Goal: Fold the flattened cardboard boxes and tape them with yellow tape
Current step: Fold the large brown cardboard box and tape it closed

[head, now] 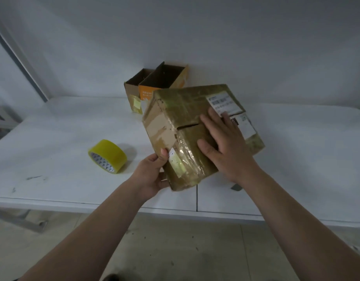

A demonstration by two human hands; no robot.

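My left hand (152,175) grips the near corner of the cardboard box (187,126), thumb on its side; my right hand (223,142) lies spread flat on the top flaps, holding nothing. The box is formed, tilted above the worktop (53,138), its flap seam open and untaped. The yellow tape (107,156) rests on the worktop to the left, apart. Two erected boxes (154,86) stand behind, tops open. Judgement: folding done here, taping outstanding.
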